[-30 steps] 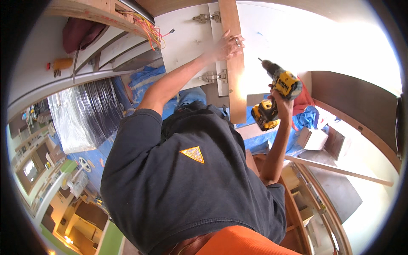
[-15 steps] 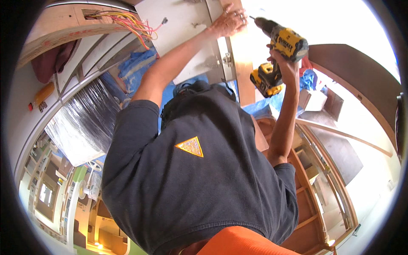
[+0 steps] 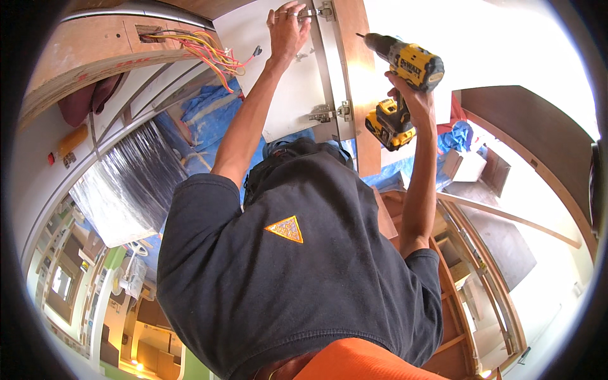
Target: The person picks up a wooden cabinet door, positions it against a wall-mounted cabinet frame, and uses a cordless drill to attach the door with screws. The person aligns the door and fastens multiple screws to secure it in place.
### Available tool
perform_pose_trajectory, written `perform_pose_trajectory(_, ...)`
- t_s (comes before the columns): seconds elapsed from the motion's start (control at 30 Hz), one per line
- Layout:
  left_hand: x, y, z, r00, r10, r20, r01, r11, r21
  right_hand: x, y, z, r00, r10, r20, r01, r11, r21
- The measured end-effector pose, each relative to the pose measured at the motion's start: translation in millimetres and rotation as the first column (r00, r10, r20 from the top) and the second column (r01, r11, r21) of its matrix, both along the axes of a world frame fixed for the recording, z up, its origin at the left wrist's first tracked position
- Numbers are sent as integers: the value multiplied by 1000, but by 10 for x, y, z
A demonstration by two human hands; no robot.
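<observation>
My left hand (image 3: 288,35) reaches up to the upper metal hinge (image 3: 323,11) on a white panel (image 3: 256,38), its fingers curled onto the hinge arm. A lower hinge (image 3: 323,114) is fixed farther down, beside a vertical wooden board (image 3: 361,76). My right hand (image 3: 411,95) grips a yellow and black cordless drill (image 3: 415,66) by its handle, battery below. The drill's bit points up-left toward the board, slightly to the right of the hinges; whether it touches anything I cannot tell.
Loose coloured wires (image 3: 215,57) hang from a wooden beam (image 3: 82,50) at upper left. Blue sheeting (image 3: 202,107) and a plastic-wrapped bundle (image 3: 126,183) lie at left. At right are a dark curved panel (image 3: 500,107), boxes (image 3: 462,166) and a long strip (image 3: 513,218).
My left hand has moved left off the wooden board onto the upper hinge. The drill has risen since a second ago and shifted slightly left in the last half second.
</observation>
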State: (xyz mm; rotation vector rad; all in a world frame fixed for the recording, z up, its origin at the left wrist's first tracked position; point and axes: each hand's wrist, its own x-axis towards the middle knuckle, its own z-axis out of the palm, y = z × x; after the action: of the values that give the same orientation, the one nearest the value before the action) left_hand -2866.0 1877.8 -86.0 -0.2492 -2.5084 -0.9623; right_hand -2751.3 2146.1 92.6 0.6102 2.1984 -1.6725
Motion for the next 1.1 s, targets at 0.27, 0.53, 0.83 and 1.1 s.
perform_pose_trajectory(0.27,426,348,71,953,-184,241,177,983,49,-576,-267,-151,984,180,2,-179,977,116)
perform_pose_trajectory(0.53,1171,1010,180,816,-520,252,553,829,-80,-945,-434,-159,951,309,28,-303,907,293)
perform_pose_trajectory(0.83,875,1358,-65,867,-495,56,474,855,211,-1106,-496,-58,930,357,86,-367,892,263)
perform_pose_trajectory(1.1,835,1345,83,725,-568,389,611,791,17,-1148,-533,-62,923,372,95,-382,862,334)
